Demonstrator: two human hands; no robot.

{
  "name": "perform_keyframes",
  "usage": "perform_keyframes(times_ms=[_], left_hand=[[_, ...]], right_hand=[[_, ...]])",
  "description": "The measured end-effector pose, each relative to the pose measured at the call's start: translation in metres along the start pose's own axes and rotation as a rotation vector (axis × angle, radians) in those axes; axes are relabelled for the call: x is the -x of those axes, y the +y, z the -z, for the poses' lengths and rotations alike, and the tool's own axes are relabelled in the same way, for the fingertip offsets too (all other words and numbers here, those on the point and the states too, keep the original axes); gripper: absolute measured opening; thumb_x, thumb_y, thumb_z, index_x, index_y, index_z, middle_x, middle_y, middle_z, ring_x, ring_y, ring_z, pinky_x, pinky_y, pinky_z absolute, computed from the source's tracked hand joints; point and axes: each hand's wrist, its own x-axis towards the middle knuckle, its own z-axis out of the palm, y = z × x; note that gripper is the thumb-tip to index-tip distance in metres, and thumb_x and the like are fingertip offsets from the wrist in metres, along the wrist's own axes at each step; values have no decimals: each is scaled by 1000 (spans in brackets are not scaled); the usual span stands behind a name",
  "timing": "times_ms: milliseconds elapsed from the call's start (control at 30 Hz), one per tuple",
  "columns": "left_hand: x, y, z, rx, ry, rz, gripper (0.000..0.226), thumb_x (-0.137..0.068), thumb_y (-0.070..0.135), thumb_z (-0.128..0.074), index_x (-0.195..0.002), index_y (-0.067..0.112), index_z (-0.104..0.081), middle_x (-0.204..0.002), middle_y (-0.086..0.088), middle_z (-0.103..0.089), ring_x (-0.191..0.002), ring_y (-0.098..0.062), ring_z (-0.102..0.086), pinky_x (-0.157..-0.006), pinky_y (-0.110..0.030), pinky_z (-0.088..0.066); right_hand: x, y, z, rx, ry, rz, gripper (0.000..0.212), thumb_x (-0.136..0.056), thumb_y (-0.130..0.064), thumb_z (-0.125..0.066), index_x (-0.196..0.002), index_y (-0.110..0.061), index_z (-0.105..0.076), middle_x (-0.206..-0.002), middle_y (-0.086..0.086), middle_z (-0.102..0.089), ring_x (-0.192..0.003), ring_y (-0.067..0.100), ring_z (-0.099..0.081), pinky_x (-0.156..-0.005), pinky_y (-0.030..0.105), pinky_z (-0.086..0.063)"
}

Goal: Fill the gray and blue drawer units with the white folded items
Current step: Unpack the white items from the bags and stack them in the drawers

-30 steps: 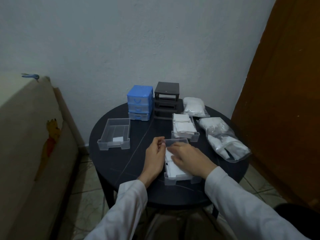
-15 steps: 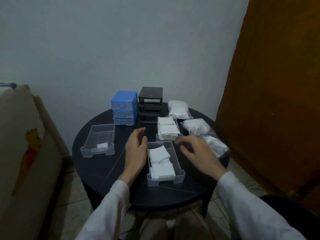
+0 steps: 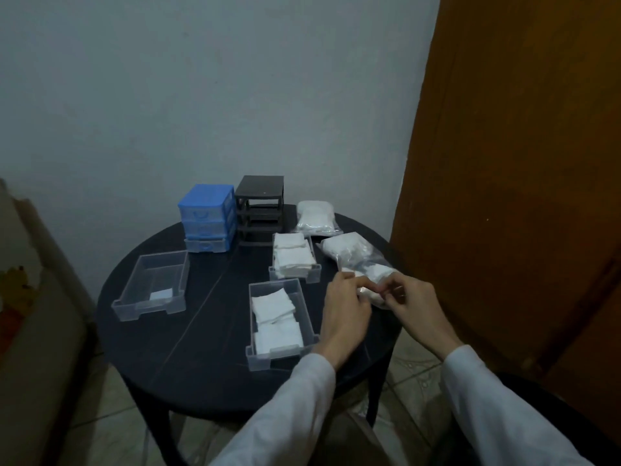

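Hands (image 3: 346, 309) (image 3: 415, 306) pinching bag (image 3: 356, 255), drawers left

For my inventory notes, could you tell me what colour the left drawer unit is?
Blue drawer unit, head view.

Pale blue-grey plaster wall (image 3: 218, 89), brown wooden door (image 3: 524, 163), round dark tabletop (image 3: 201, 348), beige tiled floor (image 3: 111, 428), dim light

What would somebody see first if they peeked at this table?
Probably the bright blue drawer unit at the back of the round table, beside the gray drawer unit. Next, both hands, left hand and right hand, pinching the plastic bag of white folded items at the right edge.
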Motion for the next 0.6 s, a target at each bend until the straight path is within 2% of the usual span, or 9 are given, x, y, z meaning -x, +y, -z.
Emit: perform_keyframes(times_ms=[100,267,400,500,600], left_hand=[[1,-1,-20,-10,19,27,29,-91,6,-50,-111,20,-64,-137,-7,-42,-130,-19,-38,-103,-22,-30],[1,-5,-36,2,59,39,32,-95,10,-47,-123,19,-59,-149,-8,-31,-136,-20,-32,-104,-16,-23],[-3,-14,-38,70,175,30,34,-93,9,-50,-124,18,-60,-131,-4,-53,-120,-15,-50,-104,-24,-38],[-3,-17,-36,166,242,29,36,-88,0,-54,-121,15,-61,-117,0,-61,-105,-6,-56,-95,-17,-43],[-2,-17,-34,223,294,51,42,-83,-9,-53,-117,14,-63,-108,3,-64,-96,-2,-58,-89,-13,-45]], right_hand=[[1,14,-2,19,-8,-61,17,-86,-1,-57,-95,-10,-68,-92,5,-68,-86,17,-63,-78,27,-51],[5,29,-11,39,-117,-54,27,-90,-6,-54,-114,-14,-63,-111,1,-65,-103,10,-59,-87,18,-43],[1,34,-17,31,-80,18,30,-88,-6,-57,-116,-15,-62,-109,1,-66,-99,10,-60,-85,19,-44],[-4,33,-20,47,-68,59,29,-85,-8,-61,-113,-16,-62,-100,0,-65,-88,11,-60,-80,24,-48],[-9,31,-25,82,-51,82,30,-83,-12,-64,-113,-18,-62,-97,-1,-65,-81,8,-58,-75,23,-47]])
